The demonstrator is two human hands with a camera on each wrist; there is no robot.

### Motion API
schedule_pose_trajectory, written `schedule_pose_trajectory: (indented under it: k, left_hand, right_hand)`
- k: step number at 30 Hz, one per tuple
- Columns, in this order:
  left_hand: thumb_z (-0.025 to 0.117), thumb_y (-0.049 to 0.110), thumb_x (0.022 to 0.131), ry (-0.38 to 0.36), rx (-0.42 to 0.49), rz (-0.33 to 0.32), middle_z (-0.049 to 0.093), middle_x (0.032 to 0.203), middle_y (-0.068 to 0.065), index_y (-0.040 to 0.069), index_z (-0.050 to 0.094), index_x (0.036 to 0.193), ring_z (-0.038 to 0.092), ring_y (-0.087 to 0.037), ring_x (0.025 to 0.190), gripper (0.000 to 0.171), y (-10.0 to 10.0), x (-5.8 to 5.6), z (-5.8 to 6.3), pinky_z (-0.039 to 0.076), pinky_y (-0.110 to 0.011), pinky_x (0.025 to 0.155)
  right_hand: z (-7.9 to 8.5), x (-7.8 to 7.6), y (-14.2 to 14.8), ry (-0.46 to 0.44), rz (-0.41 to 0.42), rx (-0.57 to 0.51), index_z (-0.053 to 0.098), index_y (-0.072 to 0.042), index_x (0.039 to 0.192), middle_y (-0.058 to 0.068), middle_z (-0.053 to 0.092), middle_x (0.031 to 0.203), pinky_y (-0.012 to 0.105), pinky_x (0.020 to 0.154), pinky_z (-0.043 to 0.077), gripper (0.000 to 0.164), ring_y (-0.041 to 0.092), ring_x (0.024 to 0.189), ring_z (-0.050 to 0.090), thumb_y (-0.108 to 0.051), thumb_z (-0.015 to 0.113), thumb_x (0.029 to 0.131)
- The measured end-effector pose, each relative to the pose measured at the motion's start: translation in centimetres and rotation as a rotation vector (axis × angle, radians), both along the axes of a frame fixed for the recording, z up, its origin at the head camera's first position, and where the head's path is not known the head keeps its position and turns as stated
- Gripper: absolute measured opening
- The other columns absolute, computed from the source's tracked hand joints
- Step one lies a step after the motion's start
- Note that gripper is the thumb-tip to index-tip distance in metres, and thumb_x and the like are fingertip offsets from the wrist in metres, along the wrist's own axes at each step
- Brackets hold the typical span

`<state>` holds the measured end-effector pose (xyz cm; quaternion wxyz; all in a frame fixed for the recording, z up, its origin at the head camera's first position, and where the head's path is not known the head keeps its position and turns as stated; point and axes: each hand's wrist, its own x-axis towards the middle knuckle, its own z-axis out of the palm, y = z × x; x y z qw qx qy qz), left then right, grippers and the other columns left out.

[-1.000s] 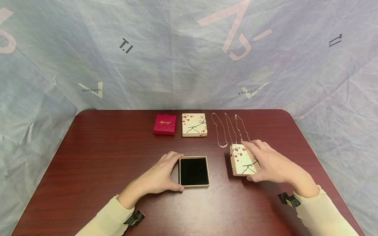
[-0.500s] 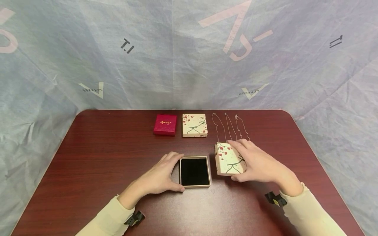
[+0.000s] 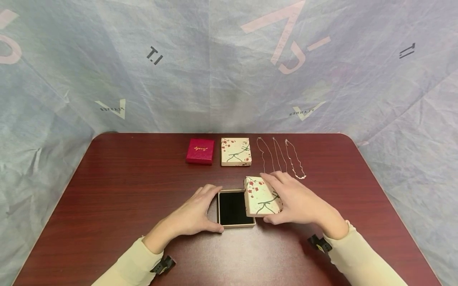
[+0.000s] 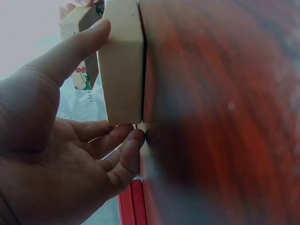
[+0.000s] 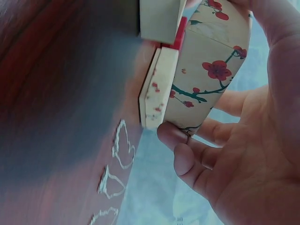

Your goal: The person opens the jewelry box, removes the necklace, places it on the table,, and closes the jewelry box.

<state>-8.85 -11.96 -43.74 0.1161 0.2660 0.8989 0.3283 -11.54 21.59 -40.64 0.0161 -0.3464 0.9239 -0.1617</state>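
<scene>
My left hand (image 3: 189, 212) grips the left side of a cream box base (image 3: 232, 207) with a black lining, thumb at the near corner and fingers at the far one. In the left wrist view the base (image 4: 123, 65) stands on the table between thumb and fingers. A cream box lid (image 3: 262, 196) with red blossoms is held by my right hand (image 3: 298, 200), thumb on its near edge and fingers on its far edge. This lid overlaps the right part of the base in the head view. In the right wrist view the lid (image 5: 206, 75) is tilted and raised off the table.
At the back of the table (image 3: 136, 182) sit a red box (image 3: 200, 151) with gold script and a blossom-patterned box (image 3: 235, 151). Several thin necklaces lie to their right, one of them a necklace (image 3: 296, 163) with beads. A printed fabric curtain (image 3: 214, 79) hangs behind.
My right hand has carried the lid leftward, from right of the base to partly over it. The beaded necklace on the right now shows fully. My left hand stays on the base.
</scene>
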Motion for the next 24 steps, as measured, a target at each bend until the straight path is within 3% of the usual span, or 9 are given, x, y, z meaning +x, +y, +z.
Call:
schedule_pose_trajectory:
  k: [24]
  left_hand:
    - [0.101, 0.036, 0.066, -0.012, -0.003, -0.001, 0.053, 0.145, -0.011, -0.006, 0.040, 0.157, 0.047, -0.029, 0.138, 0.117, -0.2, -0.1, -0.1, 0.040, -0.049, 0.118]
  right_hand:
    - [-0.7, 0.5, -4.7, 0.097, 0.023, 0.031, 0.048, -0.009, 0.157, 0.002, 0.058, 0.127, 0.041, 0.091, 0.049, 0.119, 0.018, 0.107, 0.053, -0.076, 0.084, 0.065]
